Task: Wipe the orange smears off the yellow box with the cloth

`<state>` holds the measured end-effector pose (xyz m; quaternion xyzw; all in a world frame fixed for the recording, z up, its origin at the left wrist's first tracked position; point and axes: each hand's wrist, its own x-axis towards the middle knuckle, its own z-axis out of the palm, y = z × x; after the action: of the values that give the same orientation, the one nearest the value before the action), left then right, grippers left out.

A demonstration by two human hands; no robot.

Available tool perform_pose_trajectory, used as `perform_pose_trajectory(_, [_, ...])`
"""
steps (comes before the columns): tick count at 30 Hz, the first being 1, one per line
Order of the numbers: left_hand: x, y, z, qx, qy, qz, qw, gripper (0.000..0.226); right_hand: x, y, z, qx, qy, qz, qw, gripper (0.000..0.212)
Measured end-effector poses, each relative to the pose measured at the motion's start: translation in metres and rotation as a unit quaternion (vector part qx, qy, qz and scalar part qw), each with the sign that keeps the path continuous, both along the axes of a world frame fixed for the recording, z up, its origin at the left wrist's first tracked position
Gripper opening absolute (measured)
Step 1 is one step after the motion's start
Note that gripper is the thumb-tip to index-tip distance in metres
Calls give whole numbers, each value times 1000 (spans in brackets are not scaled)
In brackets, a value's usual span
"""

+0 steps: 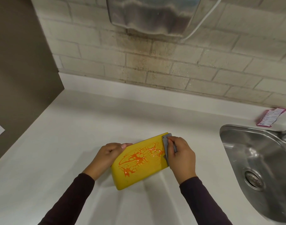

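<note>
The yellow box (144, 172) rests tilted on the white counter, its broad face turned up toward me. Glossy orange smears (139, 158) spread in a web across the middle of that face. My left hand (105, 157) grips the box's far left edge, thumb on top. My right hand (182, 157) holds a small grey cloth (166, 143) pressed against the box's right end, at the edge of the smears.
A steel sink (259, 163) with a drain lies to the right, its tap at the frame edge. A pink packet (269, 118) lies behind the sink. A metal hand dryer (153, 15) hangs on the brick wall. A brown panel (17, 70) bounds the counter's left.
</note>
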<state>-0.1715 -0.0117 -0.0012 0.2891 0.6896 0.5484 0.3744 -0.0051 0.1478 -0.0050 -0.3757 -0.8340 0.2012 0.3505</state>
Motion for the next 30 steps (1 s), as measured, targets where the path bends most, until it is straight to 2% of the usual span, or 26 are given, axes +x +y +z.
perform_pose_trajectory(7, [3, -1, -4, -2, -9, 4, 1000, 30, 7, -16, -6, 69, -31, 64, 995, 19])
perform_pose_trajectory(10, [4, -1, -5, -2, -4, 1, 1000, 29, 15, -9, -10, 24, -17, 37, 999, 12])
perform_pose_trajectory(14, [5, -1, -8, -1, -3, 1, 1000, 27, 0, -3, -5, -42, 27, 4, 999, 15])
perform_pose_trajectory(20, [7, -3, -13, 5, -11, 5, 1000, 37, 7, -13, -13, -5, -9, 86, 996, 24])
perform_pose_trajectory(22, [6, -3, -13, 7, -12, 3, 1000, 34, 15, -8, -17, -6, -3, 80, 997, 20])
perform_pose_trajectory(26, [7, -4, -15, 9, -17, -7, 1000, 31, 8, 5, -12, -79, 25, 23, 996, 15])
perform_pose_trajectory(30, [7, -4, -17, 14, -15, -10, 1000, 37, -4, -7, -6, -71, 2, 61, 996, 17])
